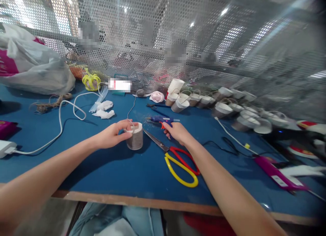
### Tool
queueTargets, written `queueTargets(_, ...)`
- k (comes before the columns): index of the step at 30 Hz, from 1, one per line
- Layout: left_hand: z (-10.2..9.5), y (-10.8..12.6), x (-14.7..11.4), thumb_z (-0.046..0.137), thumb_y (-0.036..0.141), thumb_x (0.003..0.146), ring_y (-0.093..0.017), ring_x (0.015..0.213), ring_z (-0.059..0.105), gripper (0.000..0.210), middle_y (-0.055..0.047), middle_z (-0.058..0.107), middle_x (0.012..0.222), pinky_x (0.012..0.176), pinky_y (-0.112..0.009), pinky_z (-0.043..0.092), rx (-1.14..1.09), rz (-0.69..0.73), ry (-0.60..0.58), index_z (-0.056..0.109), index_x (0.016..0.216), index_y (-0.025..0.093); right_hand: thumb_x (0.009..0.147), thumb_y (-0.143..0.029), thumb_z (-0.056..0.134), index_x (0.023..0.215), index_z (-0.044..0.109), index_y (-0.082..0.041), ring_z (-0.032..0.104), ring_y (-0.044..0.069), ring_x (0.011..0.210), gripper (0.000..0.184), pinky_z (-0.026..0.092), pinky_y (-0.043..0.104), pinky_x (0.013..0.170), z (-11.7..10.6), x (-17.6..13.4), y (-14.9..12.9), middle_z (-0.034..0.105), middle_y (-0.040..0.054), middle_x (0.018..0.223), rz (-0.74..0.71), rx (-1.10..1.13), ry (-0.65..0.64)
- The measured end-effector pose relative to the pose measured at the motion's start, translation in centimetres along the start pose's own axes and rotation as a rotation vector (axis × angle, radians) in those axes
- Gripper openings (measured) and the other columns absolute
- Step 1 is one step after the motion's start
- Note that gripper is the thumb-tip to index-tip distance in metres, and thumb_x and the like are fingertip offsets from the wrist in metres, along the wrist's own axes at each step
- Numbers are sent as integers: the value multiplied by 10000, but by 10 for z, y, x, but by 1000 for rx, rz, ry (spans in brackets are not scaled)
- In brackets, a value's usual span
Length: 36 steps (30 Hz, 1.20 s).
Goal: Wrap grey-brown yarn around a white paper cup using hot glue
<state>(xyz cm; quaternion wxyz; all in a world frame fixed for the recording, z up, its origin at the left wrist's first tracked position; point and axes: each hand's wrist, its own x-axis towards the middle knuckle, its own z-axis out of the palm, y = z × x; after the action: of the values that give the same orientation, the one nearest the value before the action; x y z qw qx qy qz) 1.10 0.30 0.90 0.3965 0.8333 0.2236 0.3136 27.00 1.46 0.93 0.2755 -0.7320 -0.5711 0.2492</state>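
Observation:
My left hand (118, 134) pinches the near rim of a small paper cup (135, 140) with a grey-brown wrapped side and a white rim. A thin cord (131, 108) runs from the cup, by my fingers, back to a small ball of cord (140, 92). My right hand (177, 131) is wrapped around the handle of a blue glue gun (161, 119) with an orange trigger, its nozzle pointing left, a little beyond the cup. Between my hands lie scissors (166, 148) with one red and one yellow handle, their tips close to the cup.
Several similar cups (222, 110) with cord handles stand at the back right. Pliers (159, 108), a pink fabric roll (157, 96) and crumpled white pieces (104, 111) lie behind. A purple power strip (278, 173) is right; a white cable (60, 117) crosses the left. Perforated metal mesh (145, 35) borders the back.

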Motion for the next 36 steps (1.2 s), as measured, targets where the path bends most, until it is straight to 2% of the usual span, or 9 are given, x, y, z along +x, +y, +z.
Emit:
queueTargets(4, 0, 3, 0, 417, 217, 826, -185, 1188, 428, 112, -137, 527, 1219, 1061, -376, 196, 47, 1, 4, 398, 726, 170, 743, -272, 540, 458, 464, -180, 595, 227, 630, 309, 447, 345, 578, -6, 0, -13, 609, 123, 599, -61, -179, 84)
queueTargets(7, 1, 5, 0, 408, 210, 825, -185, 1180, 432, 111, -132, 538, 1200, 1058, -386, 195, 72, 13, -8, 394, 721, 172, 731, -289, 561, 526, 540, -173, 551, 281, 923, 237, 403, 388, 784, -9, -14, -38, 635, 146, 807, -197, -253, 138)
queueTargets(11, 2, 3, 0, 418, 243, 821, -210, 1135, 443, 122, -113, 569, 1108, 1000, -388, 278, 108, -7, -3, 425, 728, 165, 795, -337, 485, 701, 629, -188, 568, 165, 912, 228, 408, 276, 810, 8, -39, -74, 633, 62, 948, -530, -132, -64)
queueTargets(14, 3, 0, -1, 438, 283, 813, -207, 994, 504, 144, -104, 571, 1010, 889, -352, 376, 109, -25, 23, 484, 815, 147, 776, -354, 509, 588, 601, -175, 569, 185, 899, 275, 409, 294, 794, 26, -49, -89, 635, 86, 904, -646, -54, -173)
queueTargets(18, 2, -2, -1, 458, 275, 808, -216, 1041, 484, 145, -107, 560, 1050, 906, -344, 359, 54, -24, 39, 508, 791, 140, 744, -294, 539, 583, 562, -169, 581, 165, 791, 205, 430, 298, 725, 32, -48, -89, 625, 75, 909, -573, 101, -242)
queueTargets(22, 1, -3, -1, 483, 285, 801, -236, 1209, 372, 149, -109, 537, 1188, 1008, -379, 254, -70, -68, 54, 485, 730, 155, 730, -288, 558, 652, 559, -160, 566, 154, 859, 150, 419, 306, 795, 22, -49, -78, 598, 73, 953, -553, 328, -190)
queueTargets(25, 1, -3, -1, 487, 310, 803, -235, 1206, 391, 176, -113, 516, 1237, 1015, -398, 249, -188, -120, 40, 484, 726, 152, 720, -298, 578, 686, 569, -162, 560, 145, 876, 140, 411, 297, 819, 16, -55, -71, 601, 58, 935, -505, 434, -159)
queueTargets(32, 3, 4, -2, 539, 320, 779, -226, 1211, 402, 191, -121, 468, 1293, 1017, -389, 262, -439, -219, 4, 546, 809, 131, 694, -314, 609, 628, 542, -180, 563, 145, 843, 163, 422, 285, 790, 10, -65, -54, 614, 26, 866, -406, 560, -65)
queueTargets(36, 3, 9, -2, 561, 294, 770, -216, 1195, 427, 169, -103, 489, 1279, 1014, -386, 269, -559, -253, -6, 520, 729, 135, 698, -325, 610, 635, 548, -188, 563, 148, 837, 163, 431, 286, 782, 11, -69, -48, 615, 26, 876, -375, 570, -68)
